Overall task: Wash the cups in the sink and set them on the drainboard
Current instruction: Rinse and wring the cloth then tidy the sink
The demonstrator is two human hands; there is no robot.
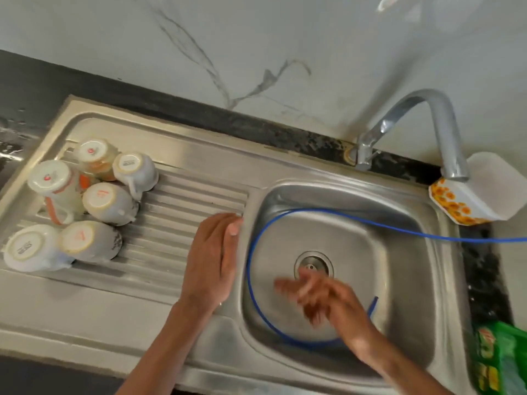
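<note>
Six cups (77,203) stand upside down, packed close at the left end of the drainboard (182,201), likely so water runs off along its ribs. The sink (399,252) holds no cup, only a blue hose (251,269) looped round its wall with the drain (313,265) bare in the middle, so the washing looks finished. The tap (439,132) hangs over the back right corner; no water shows. The left hand (211,260) lies flat, fingers straight, on the ridge between drainboard and sink, grasping nothing. The right hand (322,297) hovers over the basin, blurred, fingers spread and empty, perhaps shaking off drops.
</note>
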